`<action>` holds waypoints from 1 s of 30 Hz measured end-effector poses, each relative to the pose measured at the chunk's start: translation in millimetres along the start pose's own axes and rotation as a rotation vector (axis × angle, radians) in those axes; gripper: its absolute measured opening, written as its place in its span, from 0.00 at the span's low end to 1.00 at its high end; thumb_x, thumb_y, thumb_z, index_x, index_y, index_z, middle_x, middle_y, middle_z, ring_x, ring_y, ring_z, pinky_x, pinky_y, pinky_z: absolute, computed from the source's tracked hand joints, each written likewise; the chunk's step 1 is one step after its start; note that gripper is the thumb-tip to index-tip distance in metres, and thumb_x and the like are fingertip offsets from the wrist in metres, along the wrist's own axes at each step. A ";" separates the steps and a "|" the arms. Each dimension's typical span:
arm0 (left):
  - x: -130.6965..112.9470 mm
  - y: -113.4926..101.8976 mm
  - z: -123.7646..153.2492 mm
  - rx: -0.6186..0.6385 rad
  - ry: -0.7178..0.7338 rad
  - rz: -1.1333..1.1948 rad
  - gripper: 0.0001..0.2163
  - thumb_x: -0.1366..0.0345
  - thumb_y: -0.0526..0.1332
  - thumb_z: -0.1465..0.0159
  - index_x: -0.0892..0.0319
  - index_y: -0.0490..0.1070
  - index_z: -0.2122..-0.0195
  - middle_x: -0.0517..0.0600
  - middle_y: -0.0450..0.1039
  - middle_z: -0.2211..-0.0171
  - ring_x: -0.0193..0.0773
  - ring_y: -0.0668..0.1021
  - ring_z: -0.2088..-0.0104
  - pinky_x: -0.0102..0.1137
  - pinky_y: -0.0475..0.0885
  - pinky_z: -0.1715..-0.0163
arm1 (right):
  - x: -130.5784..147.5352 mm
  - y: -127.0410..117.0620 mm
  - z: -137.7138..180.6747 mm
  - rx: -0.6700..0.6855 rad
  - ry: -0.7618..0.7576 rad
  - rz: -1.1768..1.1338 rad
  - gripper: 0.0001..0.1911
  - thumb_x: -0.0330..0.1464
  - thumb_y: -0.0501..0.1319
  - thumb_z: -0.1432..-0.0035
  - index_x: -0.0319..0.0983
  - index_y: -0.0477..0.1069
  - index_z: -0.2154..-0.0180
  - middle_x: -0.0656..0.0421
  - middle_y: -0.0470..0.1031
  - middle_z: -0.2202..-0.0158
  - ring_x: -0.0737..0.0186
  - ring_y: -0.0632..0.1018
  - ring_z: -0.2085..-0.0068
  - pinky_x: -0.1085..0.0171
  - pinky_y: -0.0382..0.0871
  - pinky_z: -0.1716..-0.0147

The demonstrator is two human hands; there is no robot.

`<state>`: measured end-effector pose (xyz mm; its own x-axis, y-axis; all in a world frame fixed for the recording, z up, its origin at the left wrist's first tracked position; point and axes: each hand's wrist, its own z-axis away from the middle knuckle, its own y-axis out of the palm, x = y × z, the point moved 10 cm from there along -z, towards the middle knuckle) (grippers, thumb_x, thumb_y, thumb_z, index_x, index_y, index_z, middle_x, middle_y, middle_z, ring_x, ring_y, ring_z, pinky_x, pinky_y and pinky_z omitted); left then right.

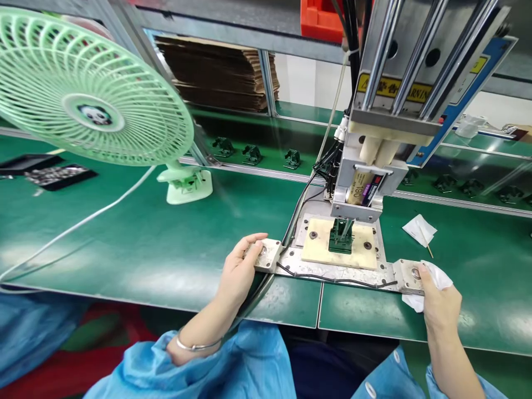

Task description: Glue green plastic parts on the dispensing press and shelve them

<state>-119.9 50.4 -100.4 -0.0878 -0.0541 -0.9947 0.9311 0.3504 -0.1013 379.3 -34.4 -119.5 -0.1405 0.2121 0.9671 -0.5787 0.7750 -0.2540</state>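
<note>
My left hand (pixel 240 271) grips the left metal button block (pixel 270 254), its thumb at the round button and its fingers around the far side. At the other end of the machine's base, my right hand (pixel 443 305) has its thumb on the right button block (pixel 409 275). A crumpled white tissue (pixel 438 277) is held in that same hand. Between the two blocks, a dark green plastic part (pixel 341 238) sits on a cream fixture plate (pixel 318 250). The press head (pixel 356 210) is directly above this part; whether they touch I cannot tell.
A light-green fan (pixel 137 111) stands at the left, near a black tray of small parts (pixel 60 176). Behind the press, several dark parts (pixel 292 159) line a green strip. A white paper (pixel 419 230) with a thin stick lies at the right. Black cables run beside the base.
</note>
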 end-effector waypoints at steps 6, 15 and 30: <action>-2.7 -0.5 -0.1 -0.003 0.018 -0.021 0.20 0.49 0.64 0.43 0.59 0.75 0.56 0.48 0.75 0.69 0.36 0.73 0.70 0.28 0.68 0.68 | -0.3 -0.7 -2.0 -0.001 0.005 0.001 0.32 0.51 0.73 0.62 0.34 0.80 0.61 0.48 0.81 0.59 0.43 0.80 0.54 0.54 0.75 0.56; -4.9 -0.4 0.0 -0.008 0.034 -0.062 0.21 0.48 0.64 0.43 0.59 0.75 0.57 0.48 0.74 0.68 0.37 0.73 0.70 0.29 0.66 0.68 | -5.0 0.3 -3.0 0.015 0.034 0.009 0.32 0.52 0.72 0.62 0.35 0.80 0.60 0.50 0.81 0.60 0.44 0.80 0.55 0.55 0.75 0.57; -5.7 -0.5 0.7 -0.004 0.041 -0.080 0.21 0.49 0.63 0.42 0.60 0.75 0.56 0.49 0.74 0.66 0.37 0.73 0.68 0.30 0.67 0.66 | -8.8 -0.2 -6.3 0.020 0.016 0.022 0.32 0.52 0.72 0.60 0.35 0.80 0.60 0.50 0.81 0.59 0.45 0.80 0.55 0.55 0.74 0.56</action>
<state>-119.6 49.9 -94.7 -0.1768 -0.0437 -0.9833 0.9191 0.3499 -0.1809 385.7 -32.7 -128.1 -0.1408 0.2384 0.9609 -0.5914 0.7582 -0.2747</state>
